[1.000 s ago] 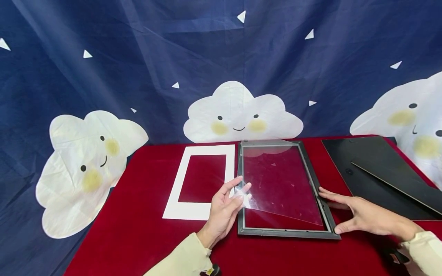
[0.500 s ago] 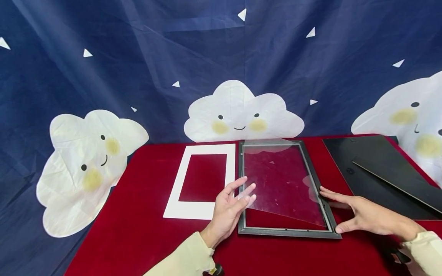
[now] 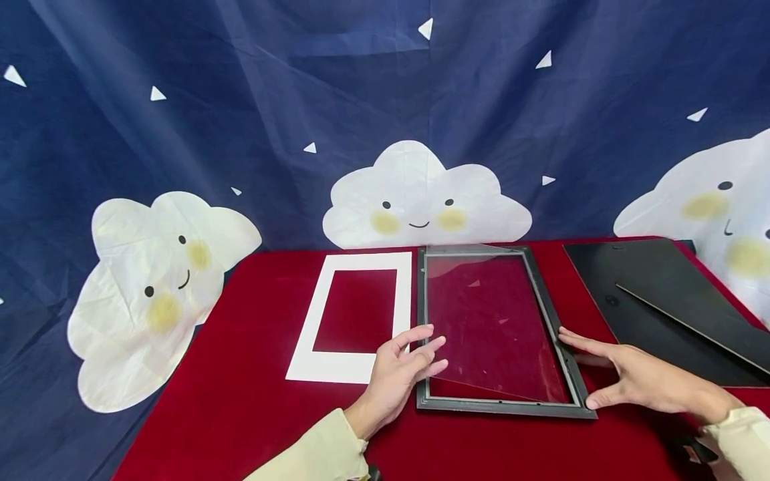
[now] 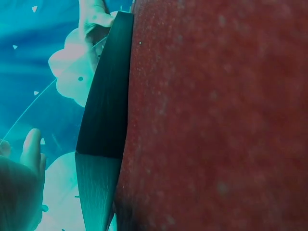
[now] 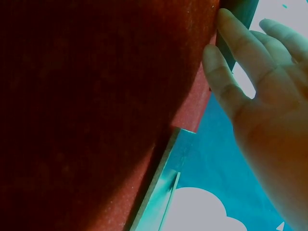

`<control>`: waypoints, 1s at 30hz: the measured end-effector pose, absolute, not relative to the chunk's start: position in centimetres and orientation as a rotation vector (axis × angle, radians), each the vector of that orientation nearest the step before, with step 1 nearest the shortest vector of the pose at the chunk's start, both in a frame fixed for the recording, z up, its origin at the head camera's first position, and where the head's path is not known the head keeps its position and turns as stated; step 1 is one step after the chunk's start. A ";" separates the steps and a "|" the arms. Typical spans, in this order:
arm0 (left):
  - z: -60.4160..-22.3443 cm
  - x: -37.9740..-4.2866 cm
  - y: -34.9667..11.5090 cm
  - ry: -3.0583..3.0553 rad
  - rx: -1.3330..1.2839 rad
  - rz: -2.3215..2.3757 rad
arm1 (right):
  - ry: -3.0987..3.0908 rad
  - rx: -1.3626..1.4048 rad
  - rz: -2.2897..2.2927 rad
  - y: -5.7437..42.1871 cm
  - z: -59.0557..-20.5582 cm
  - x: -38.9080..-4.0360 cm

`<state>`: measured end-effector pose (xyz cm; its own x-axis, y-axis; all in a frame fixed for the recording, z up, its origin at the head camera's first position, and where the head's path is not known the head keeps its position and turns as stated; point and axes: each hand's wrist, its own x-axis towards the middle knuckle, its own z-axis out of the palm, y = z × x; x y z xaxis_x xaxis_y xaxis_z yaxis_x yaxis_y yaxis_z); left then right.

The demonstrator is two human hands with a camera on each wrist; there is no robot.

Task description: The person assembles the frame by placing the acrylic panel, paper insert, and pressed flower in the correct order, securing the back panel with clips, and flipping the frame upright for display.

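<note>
A dark grey picture frame (image 3: 505, 408) lies face down on the red cloth, seen side-on in the left wrist view. Inside its border sits a clear sheet (image 3: 487, 327), slightly tilted, with the left side higher than the right. My left hand (image 3: 394, 377) is at the sheet's near left corner, fingers loosely extended and fingertips overlapping it. On the other side, my right hand (image 3: 637, 377) touches the frame's right edge, fingertips along the side and thumb at the near corner. Its fingers (image 5: 245, 48) look fairly straight in the right wrist view.
A white mat (image 3: 337, 366) with a rectangular window lies left of the frame. To the right is a black backing board (image 3: 637, 267) with a slanting stand leg (image 3: 692, 324). Behind the red table (image 3: 240, 427) hangs a blue cloud-print curtain (image 3: 271, 80).
The clear sheet's left side has sunk lower into the frame. My left hand has gone from pinching its corner to loosely extended fingers. The right hand has stayed put.
</note>
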<state>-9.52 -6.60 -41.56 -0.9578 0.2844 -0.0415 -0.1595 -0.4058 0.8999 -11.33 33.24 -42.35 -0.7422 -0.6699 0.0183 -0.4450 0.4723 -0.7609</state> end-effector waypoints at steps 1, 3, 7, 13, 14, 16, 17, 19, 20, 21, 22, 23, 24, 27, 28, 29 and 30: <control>-41.6 -9.5 -6.7 1.533 0.167 2.415 | 2.441 -0.951 -1.136 33.3 -42.3 -11.3; -41.6 -9.5 -6.8 1.543 0.151 2.390 | 2.444 -0.951 -1.137 33.3 -42.3 -11.4; -41.8 -9.5 -6.9 1.585 0.125 2.310 | 2.430 -0.944 -1.147 33.2 -42.4 -11.4; -41.8 -9.9 -7.3 1.696 0.144 2.162 | 2.411 -0.929 -1.165 33.2 -42.5 -11.4; -41.8 -10.0 -7.4 1.723 0.156 2.135 | 2.412 -0.929 -1.166 33.2 -42.5 -11.4; -41.6 -10.2 -7.7 1.786 0.188 2.069 | 2.409 -0.929 -1.174 33.2 -42.5 -11.4; -41.5 -10.4 -7.8 1.819 0.206 2.030 | 2.408 -0.928 -1.176 33.3 -42.5 -11.4; -41.2 -10.7 -8.1 1.894 0.238 1.946 | 2.407 -0.929 -1.180 33.3 -42.5 -11.4; -41.1 -10.8 -8.2 1.935 0.253 1.899 | 2.409 -0.930 -1.179 33.3 -42.5 -11.4; -41.0 -11.0 -8.2 1.974 0.265 1.855 | 2.412 -0.930 -1.177 33.3 -42.5 -11.4; -40.9 -11.1 -8.3 2.010 0.277 1.814 | 2.416 -0.931 -1.173 33.4 -42.5 -11.4; -40.8 -11.3 -8.3 2.052 0.294 1.770 | 2.416 -0.931 -1.173 33.4 -42.5 -11.4; -40.7 -11.4 -8.3 2.096 0.308 1.727 | 2.417 -0.932 -1.172 33.4 -42.5 -11.3; -40.5 -11.6 -8.2 2.199 0.336 1.645 | 2.414 -0.937 -1.173 33.3 -42.5 -11.3; -40.5 -11.6 -8.2 2.241 0.345 1.622 | 2.413 -0.939 -1.174 33.3 -42.5 -11.3; -40.4 -11.6 -8.2 2.283 0.355 1.602 | 2.415 -0.941 -1.173 33.3 -42.5 -11.3; -40.5 -11.6 -8.1 2.315 0.359 1.593 | 2.421 -0.944 -1.168 33.3 -42.5 -11.3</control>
